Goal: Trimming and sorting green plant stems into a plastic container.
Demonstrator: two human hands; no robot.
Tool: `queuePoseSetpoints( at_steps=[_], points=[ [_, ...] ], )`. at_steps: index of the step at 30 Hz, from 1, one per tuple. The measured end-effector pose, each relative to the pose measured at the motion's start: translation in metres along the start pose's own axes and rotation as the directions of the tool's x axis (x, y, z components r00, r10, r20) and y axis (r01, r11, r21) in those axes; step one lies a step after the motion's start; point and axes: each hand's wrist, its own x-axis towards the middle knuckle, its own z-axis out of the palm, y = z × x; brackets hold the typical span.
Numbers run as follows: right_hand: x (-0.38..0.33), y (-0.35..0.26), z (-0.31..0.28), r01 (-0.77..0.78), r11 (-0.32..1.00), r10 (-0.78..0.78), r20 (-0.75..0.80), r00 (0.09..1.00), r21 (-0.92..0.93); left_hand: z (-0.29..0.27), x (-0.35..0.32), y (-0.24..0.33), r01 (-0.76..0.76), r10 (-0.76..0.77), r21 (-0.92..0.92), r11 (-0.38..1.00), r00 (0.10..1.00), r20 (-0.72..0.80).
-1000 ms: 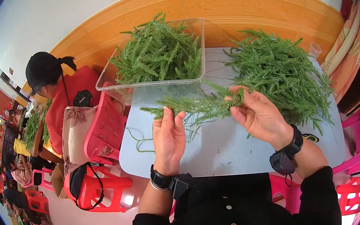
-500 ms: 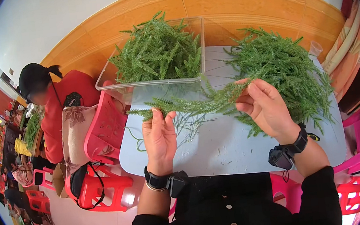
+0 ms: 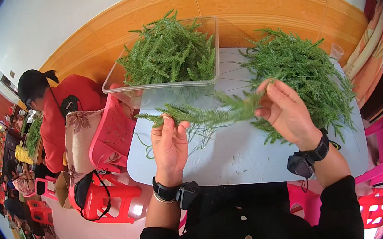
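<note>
Pinching the sprig (image 3: 203, 115) near its left tip in the left grip (image 3: 168, 118), by its blurred right end in the right grip (image 3: 264, 93)! Holding it over the counter (image 3: 234, 164), with a heap (image 3: 297, 72) beyond the right grip, a bin (image 3: 187, 85) beyond the left.

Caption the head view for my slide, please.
Left hand and right hand hold green sprigs between them over a pale table.

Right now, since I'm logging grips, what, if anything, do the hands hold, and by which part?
A green sprig: the left hand pinches it near its left end. The right hand is at its blurred right end; its hold there is unclear.
</note>
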Motion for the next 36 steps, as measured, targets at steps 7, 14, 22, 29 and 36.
queuePoseSetpoints(
  at_steps=[7,14,22,29,36],
  points=[
    [0.004,-0.014,-0.009,0.185,0.962,-0.204,-0.075,0.976,-0.203,-0.002,-0.006,0.010,-0.079,0.080,0.162,0.984,0.997,0.003],
    [-0.002,-0.009,-0.002,0.296,0.841,-0.285,0.094,0.954,-0.452,0.000,-0.005,0.008,-0.018,0.036,0.134,0.991,0.990,-0.136],
    [-0.009,-0.019,0.010,0.593,0.463,-0.297,0.516,0.804,-0.659,-0.010,-0.006,0.005,0.166,-0.165,-0.017,0.986,0.955,-0.246],
    [-0.008,-0.012,0.001,0.582,0.362,-0.444,0.414,0.795,-0.728,0.003,-0.006,0.008,0.161,-0.162,-0.022,0.987,0.970,-0.179],
    [-0.004,-0.004,0.001,0.372,0.755,-0.385,0.093,0.918,-0.541,-0.004,-0.007,0.010,-0.109,0.124,0.266,0.958,0.992,-0.038]
  ],
)
